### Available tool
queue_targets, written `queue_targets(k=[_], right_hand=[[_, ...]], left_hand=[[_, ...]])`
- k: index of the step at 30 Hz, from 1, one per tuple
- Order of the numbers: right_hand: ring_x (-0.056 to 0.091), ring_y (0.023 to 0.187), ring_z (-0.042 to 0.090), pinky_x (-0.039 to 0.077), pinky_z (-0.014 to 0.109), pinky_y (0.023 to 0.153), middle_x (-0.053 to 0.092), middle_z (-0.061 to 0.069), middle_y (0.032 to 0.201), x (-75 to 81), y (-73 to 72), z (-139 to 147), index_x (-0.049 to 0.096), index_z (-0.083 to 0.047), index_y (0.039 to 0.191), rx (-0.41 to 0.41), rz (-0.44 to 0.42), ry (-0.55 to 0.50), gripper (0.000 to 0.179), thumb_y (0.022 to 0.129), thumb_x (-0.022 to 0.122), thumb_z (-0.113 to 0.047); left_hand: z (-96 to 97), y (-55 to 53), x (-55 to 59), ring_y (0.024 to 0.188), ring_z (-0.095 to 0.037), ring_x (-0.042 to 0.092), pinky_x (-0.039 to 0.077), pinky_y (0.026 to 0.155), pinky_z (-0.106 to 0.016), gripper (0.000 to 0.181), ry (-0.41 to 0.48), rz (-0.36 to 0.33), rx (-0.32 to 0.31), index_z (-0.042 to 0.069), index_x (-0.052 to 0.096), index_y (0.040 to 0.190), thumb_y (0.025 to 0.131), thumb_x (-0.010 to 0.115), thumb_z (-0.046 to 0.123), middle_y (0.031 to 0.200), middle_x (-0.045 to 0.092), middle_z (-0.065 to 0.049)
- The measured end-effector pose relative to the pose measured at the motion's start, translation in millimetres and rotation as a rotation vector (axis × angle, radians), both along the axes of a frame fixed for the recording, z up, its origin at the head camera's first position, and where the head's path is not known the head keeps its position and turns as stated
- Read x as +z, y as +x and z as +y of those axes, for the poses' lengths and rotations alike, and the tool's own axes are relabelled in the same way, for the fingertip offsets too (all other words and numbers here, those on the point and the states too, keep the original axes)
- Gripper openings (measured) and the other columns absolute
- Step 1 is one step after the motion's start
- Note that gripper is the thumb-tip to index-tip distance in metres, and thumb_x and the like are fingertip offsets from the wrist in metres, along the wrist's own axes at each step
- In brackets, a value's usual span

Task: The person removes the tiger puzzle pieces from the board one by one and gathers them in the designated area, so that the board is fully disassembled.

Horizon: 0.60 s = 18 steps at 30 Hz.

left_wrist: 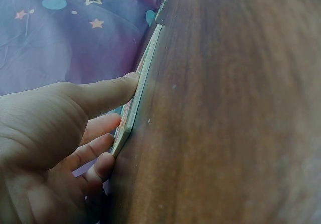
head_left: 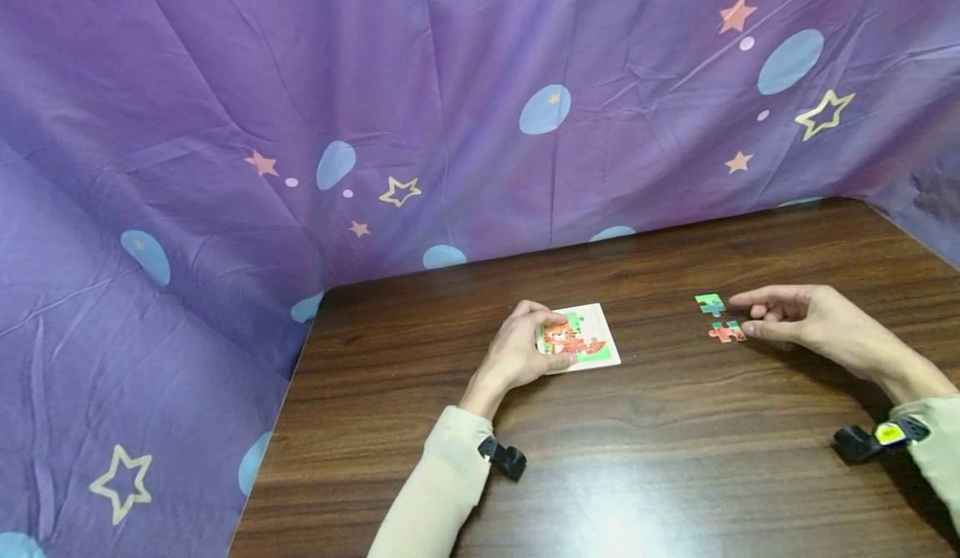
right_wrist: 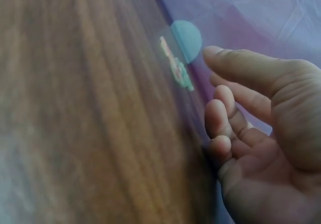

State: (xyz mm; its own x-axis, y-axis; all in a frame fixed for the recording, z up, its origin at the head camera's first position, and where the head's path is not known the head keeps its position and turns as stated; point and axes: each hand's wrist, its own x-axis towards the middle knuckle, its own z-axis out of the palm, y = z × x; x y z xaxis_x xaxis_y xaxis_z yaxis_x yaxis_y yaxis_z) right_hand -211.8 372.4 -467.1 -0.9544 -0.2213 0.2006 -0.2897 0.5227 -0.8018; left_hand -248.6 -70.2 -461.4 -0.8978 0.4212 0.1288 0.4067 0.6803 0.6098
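A small square puzzle board [head_left: 600, 324] with an orange tiger-like animal on green lies flat on the table. My left hand [head_left: 517, 348] grips its left side, thumb [left_wrist: 113, 93] on the near edge and fingers around the far side. Bare white parts of the board show at its right. Farther right lie a green-and-blue puzzle piece [head_left: 708, 304] and an orange-and-green puzzle piece [head_left: 724, 333], close together. Just right of them is my right hand [head_left: 813, 322], index finger extended, other fingers bent, nothing held. Its thumb tip appears right beside the orange piece; contact is unclear.
The brown wood-grain table [head_left: 637, 441] runs back to a purple curtain [head_left: 450, 82] printed with stars and blue spots, which also hangs along the left side. Black straps with small devices sit at both wrists.
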Motion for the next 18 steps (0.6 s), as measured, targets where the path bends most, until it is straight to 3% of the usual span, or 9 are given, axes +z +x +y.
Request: queue_targets(k=[4, 10, 14, 18], right_hand=[[0.070, 0.080, 0.009, 0.053, 0.029, 0.063, 0.076, -0.002, 0.100, 8.1, 0.5, -6, 0.071, -0.002, 0.141, -0.024, -0.035, -0.052, 0.040, 0.101, 0.079, 0.000], [0.073, 0.085, 0.009, 0.055, 0.027, 0.068, 0.077, -0.005, 0.104, 35.3, -6.0, -26, 0.071, -0.008, 0.143, -0.089, -0.008, -0.037, 0.043, 0.102, 0.083, -0.011], [0.073, 0.092, 0.007, 0.054, 0.024, 0.074, 0.076, -0.006, 0.111, 53.5, -13.7, -43, 0.070, -0.015, 0.145, -0.085, 0.000, -0.053, 0.045, 0.103, 0.083, -0.016], [0.073, 0.090, 0.008, 0.057, 0.026, 0.071, 0.075, -0.003, 0.112, 65.1, -20.1, -62, 0.070, -0.015, 0.146, -0.046, 0.016, -0.082, 0.047, 0.101, 0.084, -0.011]], left_hand=[[2.4, 6.7, 12.1, 0.134, -0.022, 0.061, 0.049, 0.116, -0.037, 0.062, 0.006, -0.051, 0.013, 0.016, 0.075, 0.143, 0.087, 0.098, 0.027, 0.149, 0.060, -0.001], [3.1, 8.4, 14.3, 0.134, -0.021, 0.061, 0.049, 0.116, -0.034, 0.062, -0.014, -0.045, 0.020, 0.017, 0.075, 0.144, 0.087, 0.099, 0.027, 0.149, 0.060, 0.000], [2.3, 9.2, 15.3, 0.133, -0.021, 0.061, 0.049, 0.116, -0.035, 0.062, -0.015, -0.046, 0.022, 0.017, 0.075, 0.144, 0.087, 0.098, 0.027, 0.149, 0.060, 0.000], [2.3, 9.5, 15.2, 0.134, -0.022, 0.061, 0.049, 0.116, -0.036, 0.062, -0.012, -0.048, 0.020, 0.017, 0.075, 0.144, 0.088, 0.098, 0.027, 0.150, 0.060, -0.001]])
